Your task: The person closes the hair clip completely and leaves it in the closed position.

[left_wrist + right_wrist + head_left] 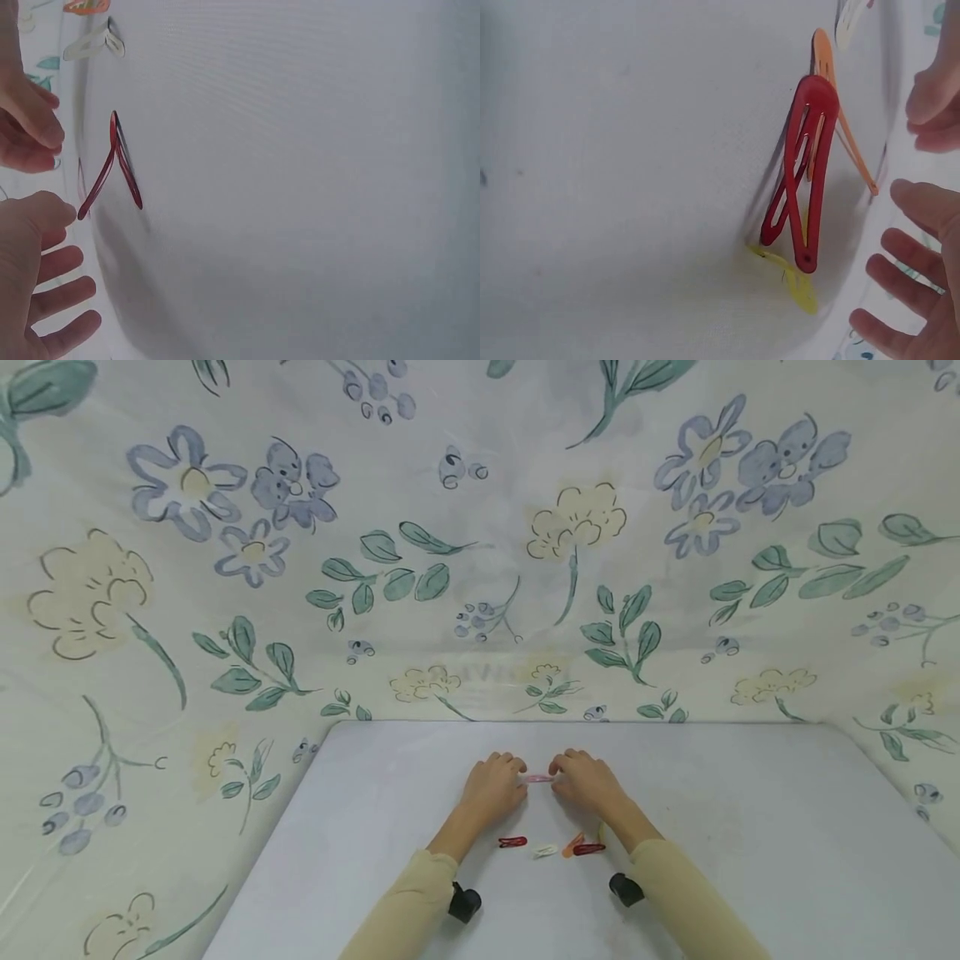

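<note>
A pink hair clip [537,778] lies on the table between my two hands. My left hand [495,787] is at its left end, the fingertips right by the clip. At the other end is my right hand [591,783], its fingers likewise close to the clip. Both wrist views show spread, loosely bent fingers on the left hand [37,277] and the right hand [922,270]. Nearer me lie a red hair clip [513,842], a white one [545,852], an orange one [572,843] and a second red one [825,165], with a yellow clip [799,289] beside it.
The white tabletop [337,843] carries the clips. Black devices [465,904] sit by both forearms, just past the beige sleeves [405,902]. A flowered sheet [480,568] stands behind the table and along its sides.
</note>
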The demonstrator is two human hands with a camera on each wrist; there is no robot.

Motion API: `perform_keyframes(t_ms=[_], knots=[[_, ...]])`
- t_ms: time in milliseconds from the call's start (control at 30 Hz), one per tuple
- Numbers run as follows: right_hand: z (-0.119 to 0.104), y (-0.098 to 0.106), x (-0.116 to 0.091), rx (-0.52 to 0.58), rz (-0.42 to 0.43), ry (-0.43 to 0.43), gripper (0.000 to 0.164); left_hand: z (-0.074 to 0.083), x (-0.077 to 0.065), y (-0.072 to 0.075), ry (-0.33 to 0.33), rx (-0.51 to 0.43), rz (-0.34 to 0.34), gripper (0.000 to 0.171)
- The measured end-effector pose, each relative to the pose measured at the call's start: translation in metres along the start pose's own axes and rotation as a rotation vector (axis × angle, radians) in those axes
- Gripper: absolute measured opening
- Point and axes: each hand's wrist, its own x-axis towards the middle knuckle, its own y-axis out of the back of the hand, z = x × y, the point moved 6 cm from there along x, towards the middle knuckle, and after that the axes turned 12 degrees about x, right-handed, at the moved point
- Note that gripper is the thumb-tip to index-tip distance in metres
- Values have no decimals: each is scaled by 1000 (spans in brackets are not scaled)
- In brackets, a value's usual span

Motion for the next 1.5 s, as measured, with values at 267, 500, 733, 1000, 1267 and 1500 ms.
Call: perform_keyframes(t_ms=[267,500,733,1000,1267,1500], knots=[[2,5,-10,141,40,-11,17,-9,-11,8,28,-163,17,23],[7,12,-17,261,71,-55,21,-14,-19,20,7,-224,41,24],[2,8,-26,379,88,-50,25,-16,-27,33,-7,-300,57,27],[-13,0,-38,475,70,-23,27,-21,-41,32,35,-382,38,30],[-26,-15,-51,501,21,-4,26,-28,-59,25,89,-471,-19,33],[-36,-28,-54,440,-28,101,24,-25,-70,18,71,-473,-62,36]])
